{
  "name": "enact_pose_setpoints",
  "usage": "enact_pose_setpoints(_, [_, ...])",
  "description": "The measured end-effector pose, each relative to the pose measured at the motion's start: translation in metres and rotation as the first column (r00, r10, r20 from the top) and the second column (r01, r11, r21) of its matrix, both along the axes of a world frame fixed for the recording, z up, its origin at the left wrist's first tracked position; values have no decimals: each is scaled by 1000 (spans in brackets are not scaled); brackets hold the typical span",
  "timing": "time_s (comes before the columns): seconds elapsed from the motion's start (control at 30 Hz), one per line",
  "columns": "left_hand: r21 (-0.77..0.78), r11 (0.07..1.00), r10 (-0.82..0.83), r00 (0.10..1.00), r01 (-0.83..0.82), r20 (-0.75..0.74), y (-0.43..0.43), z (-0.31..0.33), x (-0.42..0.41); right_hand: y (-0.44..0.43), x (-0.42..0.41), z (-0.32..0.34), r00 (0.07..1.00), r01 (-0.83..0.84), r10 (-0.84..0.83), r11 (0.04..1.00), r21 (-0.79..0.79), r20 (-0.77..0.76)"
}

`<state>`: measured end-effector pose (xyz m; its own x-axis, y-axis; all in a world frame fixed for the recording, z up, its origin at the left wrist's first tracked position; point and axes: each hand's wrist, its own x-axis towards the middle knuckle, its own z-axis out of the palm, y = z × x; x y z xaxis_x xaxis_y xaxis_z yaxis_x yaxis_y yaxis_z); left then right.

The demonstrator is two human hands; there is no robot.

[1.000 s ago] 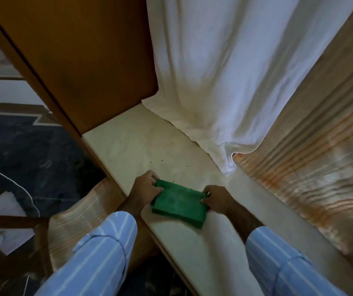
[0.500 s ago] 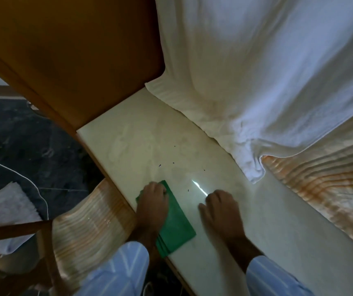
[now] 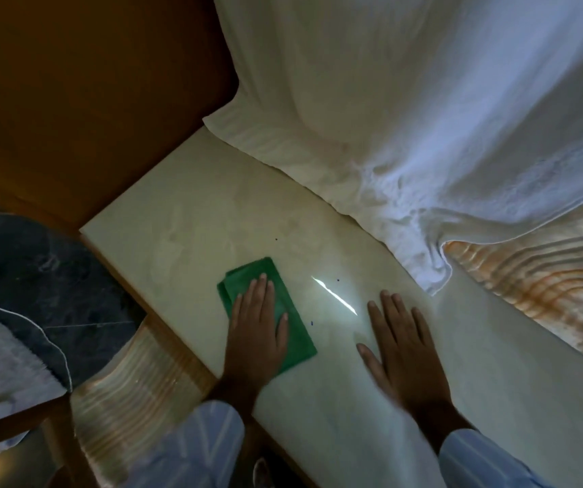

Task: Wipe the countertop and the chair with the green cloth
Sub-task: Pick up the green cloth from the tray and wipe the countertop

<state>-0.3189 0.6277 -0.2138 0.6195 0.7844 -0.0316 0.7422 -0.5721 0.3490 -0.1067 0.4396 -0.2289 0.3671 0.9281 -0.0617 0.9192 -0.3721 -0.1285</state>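
The folded green cloth (image 3: 249, 276) lies on the pale countertop (image 3: 191, 213) near its front edge. My left hand (image 3: 256, 332) rests flat on the cloth, fingers together, pressing it down and covering its middle. To the right of it, apart from the cloth, my right hand (image 3: 402, 346) lies palm down on the bare countertop with its fingers spread and nothing in it. A few dark specks dot the surface between and beyond the hands. Part of a wooden chair (image 3: 36, 417) shows at the lower left, below the counter edge.
A white sheet (image 3: 388, 100) hangs over the back of the countertop. Orange-striped fabric (image 3: 547, 287) lies along the right side and another piece (image 3: 131, 392) drapes by the chair. A brown wooden panel (image 3: 89, 100) closes the left end. Dark floor (image 3: 36, 276) lies below.
My right hand let go of the cloth and now lies flat on the counter. My left hand has spread flat on the cloth and pushed it forward, away from the front edge.
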Motion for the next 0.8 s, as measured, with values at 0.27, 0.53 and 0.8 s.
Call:
enact_pose_setpoints(0.27, [-22,998,-60,994,58,-88,114,12,89,-1,2,-5,1000,1,-1,1000,14,19])
enact_pose_setpoints(0.53, [-57,997,-58,994,53,-97,42,29,44,0,1,-1,1000,-9,7,999,50,23])
enact_pose_setpoints(0.8, [-66,994,86,993,-91,-79,12,21,-46,2,0,0,1000,2,-3,1000,28,25])
